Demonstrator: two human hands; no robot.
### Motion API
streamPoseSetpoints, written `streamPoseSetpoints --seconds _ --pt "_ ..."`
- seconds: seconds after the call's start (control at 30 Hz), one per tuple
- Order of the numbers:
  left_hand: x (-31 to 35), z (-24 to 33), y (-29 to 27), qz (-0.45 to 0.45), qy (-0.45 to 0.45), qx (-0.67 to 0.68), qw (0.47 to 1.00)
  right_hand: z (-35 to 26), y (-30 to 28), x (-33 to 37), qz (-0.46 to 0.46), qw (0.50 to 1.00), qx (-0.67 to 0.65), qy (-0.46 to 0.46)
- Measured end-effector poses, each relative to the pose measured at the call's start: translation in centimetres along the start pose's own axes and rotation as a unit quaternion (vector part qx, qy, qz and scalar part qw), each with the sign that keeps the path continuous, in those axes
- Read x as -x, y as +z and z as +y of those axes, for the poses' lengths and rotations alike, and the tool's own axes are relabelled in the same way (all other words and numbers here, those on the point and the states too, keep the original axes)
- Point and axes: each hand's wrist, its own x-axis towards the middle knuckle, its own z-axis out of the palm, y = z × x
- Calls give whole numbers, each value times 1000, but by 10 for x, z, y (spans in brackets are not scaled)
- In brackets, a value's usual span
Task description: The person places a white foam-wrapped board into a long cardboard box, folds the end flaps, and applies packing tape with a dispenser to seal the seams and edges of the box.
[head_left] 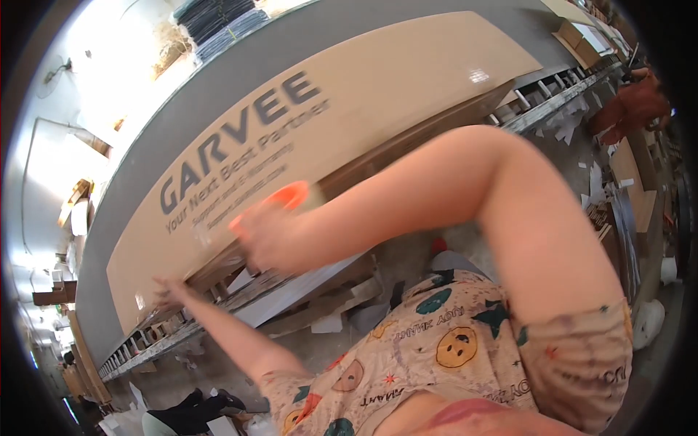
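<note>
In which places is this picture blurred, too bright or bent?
Head view: motion blur softens the right hand and its orange tape dispenser; head view: glare washes out the upper left; head view: the long cardboard box looks bowed by fisheye distortion.

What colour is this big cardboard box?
The cardboard box is brown with dark printing; the head view shows it best.

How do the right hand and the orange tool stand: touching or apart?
Touching: the head view shows the right hand wrapped around the orange tool, despite motion blur.
</note>
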Motion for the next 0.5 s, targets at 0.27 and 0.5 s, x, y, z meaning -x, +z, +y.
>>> streamPoseSetpoints --seconds 0.27,0.5 --pt "457 201 -28 36 526 23 849 146 147 430 206 939 49 272" --pt "623 285 -32 -278 744 57 604 179 197 536 166 915 115 348"
